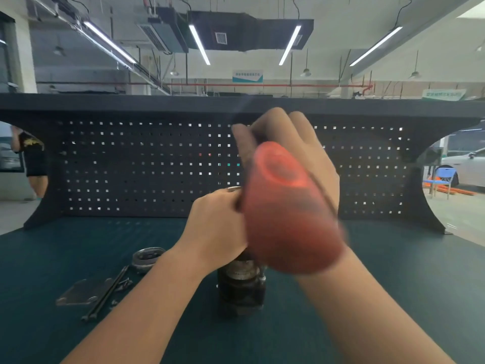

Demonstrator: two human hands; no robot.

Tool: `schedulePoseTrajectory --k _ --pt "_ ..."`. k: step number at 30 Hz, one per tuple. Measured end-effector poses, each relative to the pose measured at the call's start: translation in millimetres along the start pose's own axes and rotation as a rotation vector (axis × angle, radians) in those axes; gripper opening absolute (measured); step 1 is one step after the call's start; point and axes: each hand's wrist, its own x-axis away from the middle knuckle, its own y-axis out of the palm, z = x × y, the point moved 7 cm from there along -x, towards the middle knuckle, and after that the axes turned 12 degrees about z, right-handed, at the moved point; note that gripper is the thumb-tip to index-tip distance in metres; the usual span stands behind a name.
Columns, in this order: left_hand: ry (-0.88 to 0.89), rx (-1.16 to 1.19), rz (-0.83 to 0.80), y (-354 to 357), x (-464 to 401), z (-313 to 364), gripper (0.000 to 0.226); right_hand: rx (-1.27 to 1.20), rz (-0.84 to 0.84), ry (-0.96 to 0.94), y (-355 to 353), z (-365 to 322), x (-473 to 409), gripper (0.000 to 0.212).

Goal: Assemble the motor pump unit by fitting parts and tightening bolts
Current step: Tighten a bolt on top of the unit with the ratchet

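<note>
The motor pump unit (240, 287), a dark cylinder, stands upright on the green mat in the middle of the bench. My left hand (217, 227) grips its upper part from the left, and a silver rim (233, 189) shows just above my fingers. My right hand (301, 143) holds a tool with a thick red handle (286, 206) close to the camera, above and right of the unit. The handle is blurred by motion. The tool's tip and the top of the unit are hidden behind my hands.
Left of the unit lie a round metal cap (148, 258), a flat metal plate (81, 292), two long bolts (105, 298) and small screws (123, 283). A black pegboard (131, 166) closes the back of the bench. A person (31, 158) stands far left.
</note>
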Motion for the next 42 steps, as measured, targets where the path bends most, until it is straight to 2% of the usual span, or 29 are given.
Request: schedulePoseTrajectory --k 2,4,7,8,9,11,13,15,17,19,21,23,25,27,28,31,32,33,34,37,40,42 --pt "0.114 -0.062 0.034 -3 -2 13 0.026 -0.229 -0.022 0.093 1 17 -2 0.023" --pt "0.139 0.02 0.074 -8 -4 12 0.022 -0.533 0.063 0.261 -4 43 -5 0.018" --pt "0.162 0.014 0.073 -5 -4 13 0.046 -0.882 0.104 0.797 10 87 4 0.016" --pt "0.146 0.027 0.057 -4 -5 12 0.05 -0.951 0.08 0.92 17 95 8 0.017" --pt "0.132 0.039 0.06 -3 -6 11 0.053 -0.944 0.078 0.945 18 98 8 0.018" --pt "0.129 0.039 0.074 -5 -6 14 0.055 -0.747 0.134 0.699 4 89 -2 0.018" --pt "0.125 0.019 0.109 -6 -5 14 0.039 -0.521 0.149 0.324 -7 60 -8 0.021" --pt "0.108 -0.012 0.118 -9 -4 13 0.024 -0.287 0.129 0.084 -6 32 -7 0.022" --pt "0.109 0.007 0.184 -14 -3 15 0.034 -0.218 0.133 -0.027 -2 12 -3 0.026" --pt "0.137 0.117 0.251 -21 -1 21 0.033 -0.208 0.161 -0.08 2 2 -2 0.027" --pt "0.15 0.118 0.229 -21 -2 25 0.023 -0.193 0.157 -0.08 7 2 -5 0.027" --pt "0.109 0.095 0.151 -11 -5 19 0.029 -0.25 0.159 -0.033 8 11 -7 0.026" --pt "0.085 0.06 0.106 -4 -9 13 0.044 -0.439 0.159 0.099 8 27 -6 0.017" --pt "0.067 0.042 0.052 2 -13 8 0.024 -0.6 0.192 0.287 5 52 -5 0.017" --pt "0.06 0.053 0.049 4 -13 7 0.019 -0.672 0.209 0.433 6 67 -4 0.017" --pt "0.032 0.021 0.08 6 -11 4 0.038 -1.073 0.177 1.159 33 107 14 0.018" --pt "0.009 0.025 0.094 6 -12 2 0.039 -1.151 0.18 1.283 38 109 18 0.018" --pt "-0.017 0.036 0.092 6 -12 1 0.039 -1.142 0.214 1.279 38 108 18 0.016" --pt "-0.04 0.037 0.079 5 -12 1 0.038 -1.074 0.268 1.187 33 104 16 0.014" --pt "-0.013 0.021 0.101 2 -11 6 0.043 -0.792 0.394 0.648 6 64 1 0.013" --pt "-0.049 -0.017 0.063 6 -9 5 0.028 -0.326 0.223 0.13 8 18 0 0.003" --pt "-0.161 0.043 0.033 13 -7 -8 0.035 -0.168 0.129 0.0 19 2 6 0.004"
